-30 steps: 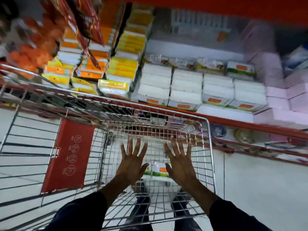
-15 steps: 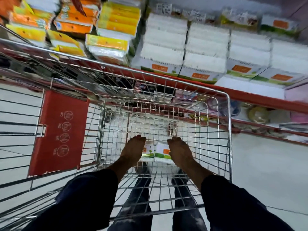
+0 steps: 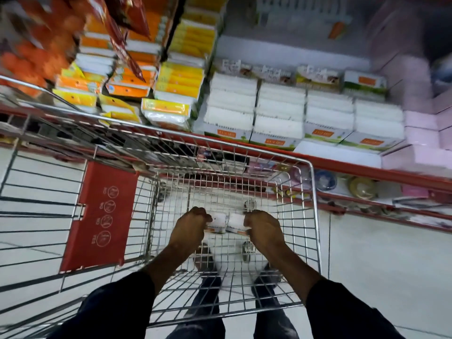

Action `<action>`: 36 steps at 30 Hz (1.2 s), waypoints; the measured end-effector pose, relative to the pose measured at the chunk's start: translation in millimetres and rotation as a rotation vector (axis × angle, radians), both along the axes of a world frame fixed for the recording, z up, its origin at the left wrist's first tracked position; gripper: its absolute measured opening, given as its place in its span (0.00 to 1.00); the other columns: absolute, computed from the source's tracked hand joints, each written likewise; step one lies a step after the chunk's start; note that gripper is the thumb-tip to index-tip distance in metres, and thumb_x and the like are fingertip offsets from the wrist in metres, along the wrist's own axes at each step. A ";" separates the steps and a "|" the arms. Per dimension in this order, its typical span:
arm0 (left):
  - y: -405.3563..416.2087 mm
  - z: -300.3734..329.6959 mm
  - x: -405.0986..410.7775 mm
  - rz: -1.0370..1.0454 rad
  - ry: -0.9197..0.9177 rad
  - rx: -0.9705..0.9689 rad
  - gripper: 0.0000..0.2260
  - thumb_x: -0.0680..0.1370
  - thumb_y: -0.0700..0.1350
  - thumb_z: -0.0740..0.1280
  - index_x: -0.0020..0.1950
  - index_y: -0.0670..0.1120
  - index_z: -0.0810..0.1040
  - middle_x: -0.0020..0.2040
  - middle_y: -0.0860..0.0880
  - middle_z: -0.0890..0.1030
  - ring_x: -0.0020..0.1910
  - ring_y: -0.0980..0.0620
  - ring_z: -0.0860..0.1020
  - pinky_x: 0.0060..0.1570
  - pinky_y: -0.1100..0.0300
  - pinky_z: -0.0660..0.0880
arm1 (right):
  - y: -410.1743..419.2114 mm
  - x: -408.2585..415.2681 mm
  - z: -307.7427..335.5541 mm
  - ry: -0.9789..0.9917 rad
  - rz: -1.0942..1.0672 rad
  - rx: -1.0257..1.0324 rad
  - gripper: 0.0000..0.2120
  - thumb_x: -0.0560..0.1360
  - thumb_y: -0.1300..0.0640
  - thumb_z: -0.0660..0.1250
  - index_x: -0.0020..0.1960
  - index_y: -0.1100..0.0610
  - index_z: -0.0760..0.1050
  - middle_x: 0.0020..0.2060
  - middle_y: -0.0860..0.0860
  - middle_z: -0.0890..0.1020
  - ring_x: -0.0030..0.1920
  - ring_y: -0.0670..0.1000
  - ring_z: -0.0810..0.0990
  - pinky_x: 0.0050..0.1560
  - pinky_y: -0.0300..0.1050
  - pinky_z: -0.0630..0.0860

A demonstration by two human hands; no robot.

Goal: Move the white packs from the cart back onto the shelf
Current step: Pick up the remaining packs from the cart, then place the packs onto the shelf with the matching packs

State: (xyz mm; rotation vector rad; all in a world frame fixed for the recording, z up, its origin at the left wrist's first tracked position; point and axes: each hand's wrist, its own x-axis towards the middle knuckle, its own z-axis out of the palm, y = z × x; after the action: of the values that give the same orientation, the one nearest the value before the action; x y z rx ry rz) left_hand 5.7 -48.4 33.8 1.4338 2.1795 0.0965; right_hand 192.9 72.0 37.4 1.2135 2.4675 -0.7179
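Note:
Two white packs sit side by side inside the wire cart [image 3: 314, 211]. My left hand [image 3: 189, 230] is closed around the left white pack [image 3: 217, 222]. My right hand [image 3: 265, 230] grips the right white pack [image 3: 236, 222]. Both packs show an orange strip along their near edge and are lifted a little off the cart floor. Rows of matching white packs [image 3: 278, 113] with orange and green labels fill the red-edged shelf [image 3: 367, 167] just beyond the cart's far rim.
Yellow and orange packs [image 3: 171, 86] are stacked on the shelf to the left, pink packs [image 3: 420, 133] to the right. A red child-seat flap [image 3: 100, 216] stands in the cart's left section. A lower shelf [image 3: 362, 189] holds small round items. My shoes show through the cart floor.
My open hands dropped onto the two packs and closed on them. The packs have since risen slightly, and the view tilted back up toward the shelf.

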 end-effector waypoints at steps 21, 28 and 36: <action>132.7 236.0 56.7 -0.138 0.181 0.599 0.17 0.67 0.30 0.75 0.53 0.42 0.85 0.44 0.46 0.83 0.45 0.42 0.80 0.43 0.48 0.82 | 144.6 86.0 232.8 0.357 -0.198 0.441 0.18 0.62 0.66 0.73 0.48 0.50 0.79 0.46 0.48 0.83 0.52 0.53 0.77 0.44 0.48 0.78; 184.9 246.4 105.8 -0.168 0.175 0.623 0.16 0.67 0.29 0.74 0.53 0.41 0.84 0.44 0.46 0.83 0.46 0.44 0.80 0.42 0.49 0.83 | 183.5 127.4 227.5 0.337 -0.284 0.442 0.16 0.67 0.67 0.69 0.49 0.49 0.78 0.47 0.49 0.82 0.52 0.53 0.79 0.46 0.46 0.77; 224.1 234.7 138.3 -0.147 0.167 0.578 0.17 0.68 0.28 0.73 0.54 0.42 0.85 0.47 0.46 0.84 0.48 0.45 0.81 0.45 0.51 0.83 | 211.3 144.7 219.9 0.343 -0.267 0.419 0.14 0.69 0.67 0.69 0.50 0.52 0.79 0.49 0.51 0.82 0.51 0.54 0.79 0.47 0.47 0.77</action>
State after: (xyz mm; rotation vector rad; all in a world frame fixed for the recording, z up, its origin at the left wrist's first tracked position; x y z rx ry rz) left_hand 143.9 175.6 268.4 1.9685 2.2742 0.6166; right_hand 337.6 283.3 257.3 1.7222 2.8696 -0.5194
